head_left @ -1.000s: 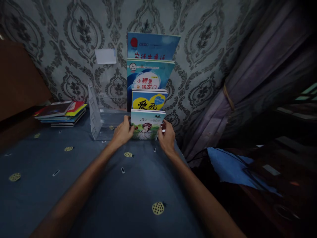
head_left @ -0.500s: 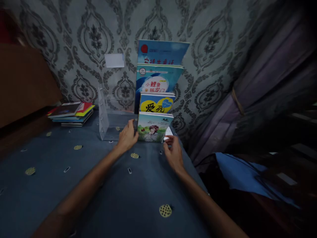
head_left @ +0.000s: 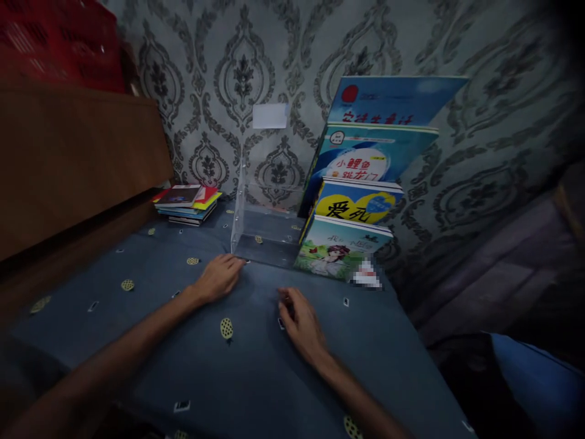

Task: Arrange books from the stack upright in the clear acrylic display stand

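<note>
Near the front left corner of a clear tiered book rack (head_left: 265,247), my left hand (head_left: 222,277) has loosely bent fingers with nothing seen in them. My right hand (head_left: 301,320) is over the cloth in front of the rack, empty, thumb and fingers apart. Books stand in steps on the rack's right side: a green-and-teal book (head_left: 340,247) in front, then a blue-and-yellow one (head_left: 356,201), a teal-blue one (head_left: 379,143) and a tall blue one (head_left: 402,94) at the back. The rack's left side holds no books.
A pile of books (head_left: 187,204) lies to the left on the patterned blue cloth (head_left: 256,378). Behind it are a brown wooden cabinet (head_left: 77,164) and a red basket (head_left: 64,46). Patterned wallpaper backs the rack, and a curtain (head_left: 493,262) hangs at right.
The view has turned left, so the rack and books appear farther right. Both hands have drawn away from the front book, moving left and toward me.
</note>
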Motion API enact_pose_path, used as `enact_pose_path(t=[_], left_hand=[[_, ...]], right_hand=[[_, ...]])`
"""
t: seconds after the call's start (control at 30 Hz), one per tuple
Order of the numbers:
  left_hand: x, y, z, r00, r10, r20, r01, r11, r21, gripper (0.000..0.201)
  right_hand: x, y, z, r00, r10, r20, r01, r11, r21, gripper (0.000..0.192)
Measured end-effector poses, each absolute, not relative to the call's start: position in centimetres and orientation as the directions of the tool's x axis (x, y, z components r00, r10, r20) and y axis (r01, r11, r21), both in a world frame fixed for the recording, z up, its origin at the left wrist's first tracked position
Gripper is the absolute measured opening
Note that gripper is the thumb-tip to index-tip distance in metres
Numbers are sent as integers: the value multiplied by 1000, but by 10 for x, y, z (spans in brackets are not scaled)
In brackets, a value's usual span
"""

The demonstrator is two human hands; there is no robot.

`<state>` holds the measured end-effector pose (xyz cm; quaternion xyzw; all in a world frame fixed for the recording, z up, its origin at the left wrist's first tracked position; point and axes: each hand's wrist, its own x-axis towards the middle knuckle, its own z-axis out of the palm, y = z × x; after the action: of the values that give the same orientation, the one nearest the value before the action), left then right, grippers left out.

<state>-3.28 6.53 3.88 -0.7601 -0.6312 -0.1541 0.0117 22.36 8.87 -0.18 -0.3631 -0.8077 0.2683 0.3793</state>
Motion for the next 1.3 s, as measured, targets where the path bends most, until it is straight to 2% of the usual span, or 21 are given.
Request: enact_pose_path(t=[0.03, 0.13, 0.23, 0.37, 0.6, 0.8, 1.03, 1.3], left_hand=[[-50, 65, 41, 92, 961, 259, 984, -128, 126, 33], [-102, 74, 54, -42, 948, 317, 995, 11, 100, 36], [-148, 94, 73, -280, 873, 398, 958, 279, 63, 38], [-191, 122, 93, -403, 809, 429, 908, 412, 76, 49], [-220, 156, 97, -416, 833, 366, 899, 437, 28, 58], [-222, 167, 98, -375, 871, 318, 901, 423, -94, 51], [-215, 158, 100, -313, 903, 295, 892, 387, -236, 54], [-176, 127, 89, -255, 924, 284, 873, 346, -342, 50]], right_hand=[[220, 87, -3, -464, 784, 413, 379, 597, -707, 22], [217, 85, -8, -483, 778, 403, 369, 598, -712, 21], [218, 86, -8, -463, 797, 387, 368, 570, -735, 21], [220, 85, -2, -472, 797, 376, 366, 565, -739, 21], [222, 85, -1, -487, 779, 396, 371, 595, -713, 20], [223, 86, -1, -503, 765, 403, 369, 612, -699, 20], [223, 87, -2, -525, 759, 385, 365, 609, -704, 20], [225, 88, -5, -552, 743, 379, 358, 622, -696, 21]])
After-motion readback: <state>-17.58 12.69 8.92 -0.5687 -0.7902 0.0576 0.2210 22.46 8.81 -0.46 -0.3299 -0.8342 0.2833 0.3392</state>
